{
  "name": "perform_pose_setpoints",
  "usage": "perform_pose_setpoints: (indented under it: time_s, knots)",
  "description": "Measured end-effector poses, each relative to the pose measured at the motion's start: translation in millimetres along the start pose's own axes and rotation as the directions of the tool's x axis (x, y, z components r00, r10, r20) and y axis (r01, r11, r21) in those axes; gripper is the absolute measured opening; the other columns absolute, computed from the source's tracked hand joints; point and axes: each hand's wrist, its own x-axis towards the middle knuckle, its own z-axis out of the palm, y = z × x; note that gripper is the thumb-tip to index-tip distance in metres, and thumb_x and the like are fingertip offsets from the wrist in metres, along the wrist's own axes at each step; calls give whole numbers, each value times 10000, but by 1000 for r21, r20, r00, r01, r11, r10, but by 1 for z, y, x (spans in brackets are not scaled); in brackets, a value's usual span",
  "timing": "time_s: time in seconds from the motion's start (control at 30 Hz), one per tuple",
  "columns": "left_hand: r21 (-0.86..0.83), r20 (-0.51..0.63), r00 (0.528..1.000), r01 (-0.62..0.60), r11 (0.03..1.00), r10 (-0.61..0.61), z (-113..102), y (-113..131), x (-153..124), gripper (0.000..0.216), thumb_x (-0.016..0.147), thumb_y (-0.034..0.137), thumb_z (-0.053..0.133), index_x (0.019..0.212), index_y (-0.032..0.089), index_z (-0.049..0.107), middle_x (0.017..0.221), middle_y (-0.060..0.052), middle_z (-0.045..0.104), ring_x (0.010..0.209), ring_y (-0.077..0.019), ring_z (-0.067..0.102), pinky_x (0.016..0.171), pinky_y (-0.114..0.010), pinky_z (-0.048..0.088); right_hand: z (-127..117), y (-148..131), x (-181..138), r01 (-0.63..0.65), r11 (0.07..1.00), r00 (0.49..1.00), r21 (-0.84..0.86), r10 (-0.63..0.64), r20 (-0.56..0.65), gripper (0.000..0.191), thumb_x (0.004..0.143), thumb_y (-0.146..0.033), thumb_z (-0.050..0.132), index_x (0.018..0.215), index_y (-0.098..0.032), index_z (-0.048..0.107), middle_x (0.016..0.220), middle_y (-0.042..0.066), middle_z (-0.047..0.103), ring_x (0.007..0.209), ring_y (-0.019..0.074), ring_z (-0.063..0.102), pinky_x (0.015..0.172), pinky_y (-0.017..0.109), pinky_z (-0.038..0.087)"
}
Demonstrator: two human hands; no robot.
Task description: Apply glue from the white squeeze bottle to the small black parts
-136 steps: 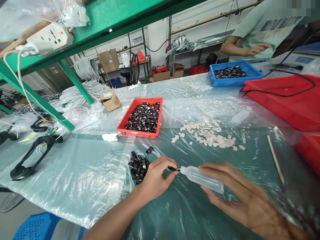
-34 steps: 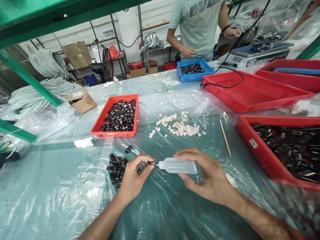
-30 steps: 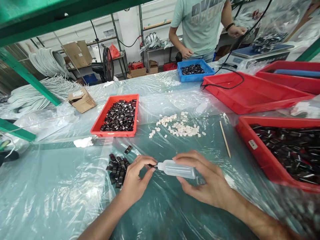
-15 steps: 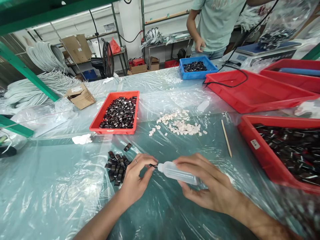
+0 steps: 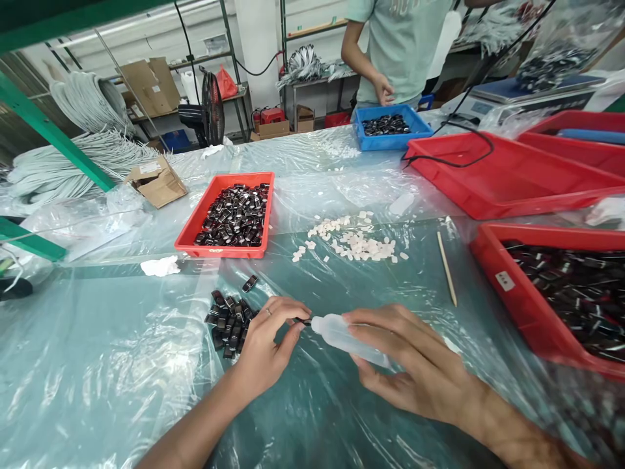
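My left hand (image 5: 271,342) pinches a small black part (image 5: 305,322) between thumb and fingertips; most of it is hidden. In my right hand (image 5: 410,361) lies a translucent plastic squeeze bottle (image 5: 342,337), held on its side with its narrow end pointing left at the black part. Whether the tip touches the part I cannot tell. Left of my left hand is a pile of small black rectangular parts (image 5: 228,324), with a single black part (image 5: 250,283) apart from it. Small white pieces (image 5: 359,244) lie scattered beyond my hands.
A red tray (image 5: 183,246) of black parts stands at the back left, a larger red tray (image 5: 493,260) at the right. A wooden stick (image 5: 446,268) lies between. Across the table a person (image 5: 398,52) stands behind a blue tray (image 5: 366,140). Plastic film (image 5: 122,339) covers the table.
Both hands keep nearly the same pose, the bottle tip still close to the black part. The view has shifted slightly. The person across the table has moved left, a hand now nearer the blue tray.
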Motion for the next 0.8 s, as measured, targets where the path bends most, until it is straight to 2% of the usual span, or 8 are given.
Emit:
perform_pose_setpoints:
  time_s: [0.2, 0.3, 0.4, 0.53, 0.63, 0.7, 0.77, 0.8]
  knots:
    - [-2, 11, 999, 31, 1000, -31, -1, -1, 0, 183, 1039, 101, 619, 1126, 243, 694, 1045, -44, 807, 979, -183, 739, 797, -281, 612, -3, -1, -6, 143, 975, 988, -169, -131, 76, 375, 915, -92, 682, 1271, -205, 714, 1179, 118, 841, 900, 277, 834, 657, 440, 718]
    - [8, 23, 999, 24, 1000, -25, -1, -1, 1, 194, 1043, 93, 599, 1123, 242, 694, 1053, -48, 812, 1007, -191, 747, 830, -299, 620, -3, -2, -7, 137, 973, 989, -188, -123, 84, 394, 917, -137, 674, 1292, -249, 719, 1188, 89, 842, 948, 281, 842, 697, 440, 753]
    - [27, 26, 1000, 6, 1000, -7, -2, 0, 2, 195, 1046, 90, 591, 1118, 240, 691, 1058, -54, 815, 1012, -195, 751, 859, -320, 622, -2, -4, -5, 50, 988, 997, -143, -40, 69, 478, 922, -173, 655, 1380, -305, 682, 1193, 63, 837, 981, 280, 839, 805, 464, 770]
    - [32, 22, 1000, -9, 999, 9, -2, 0, 2, 184, 1044, 89, 597, 1106, 237, 687, 1050, -56, 816, 1009, -194, 757, 876, -326, 625, 0, -3, 3, -192, 972, 981, 134, 193, 9, 534, 904, -137, 684, 1402, -323, 641, 1151, 82, 818, 988, 288, 820, 834, 466, 738]
    - [21, 22, 1000, 18, 1000, -18, -3, 0, 1, 195, 1041, 81, 592, 1115, 240, 678, 1057, -53, 822, 1014, -188, 774, 864, -309, 635, -1, 8, 7, -421, 812, 896, 405, 441, 47, 409, 907, -174, 735, 1269, -353, 676, 1153, 53, 801, 1035, 255, 807, 802, 356, 709]
    - [10, 29, 998, 47, 999, -48, -3, 0, -1, 205, 1040, 75, 588, 1126, 243, 668, 1079, -50, 828, 1025, -181, 791, 865, -294, 643, -1, 21, 6, -520, 603, 805, 606, 583, 110, 288, 920, -238, 772, 1173, -350, 693, 1140, 27, 797, 982, 215, 812, 771, 287, 688]
    - [-3, 32, 998, 56, 998, -55, -4, 0, -1, 207, 1038, 73, 586, 1127, 245, 659, 1101, -50, 834, 1029, -174, 805, 870, -281, 650, 2, 36, 3, -537, 365, 722, 761, 665, 191, 231, 930, -321, 802, 1136, -336, 697, 1100, 7, 791, 901, 183, 813, 791, 266, 680]
    - [-7, 31, 998, 51, 999, -51, -4, 0, -1, 207, 1035, 73, 586, 1123, 245, 657, 1108, -52, 837, 1027, -173, 811, 868, -275, 653, 5, 42, 2, -529, 276, 695, 803, 684, 222, 245, 933, -360, 806, 1152, -328, 701, 1109, 7, 789, 892, 179, 813, 830, 277, 681]
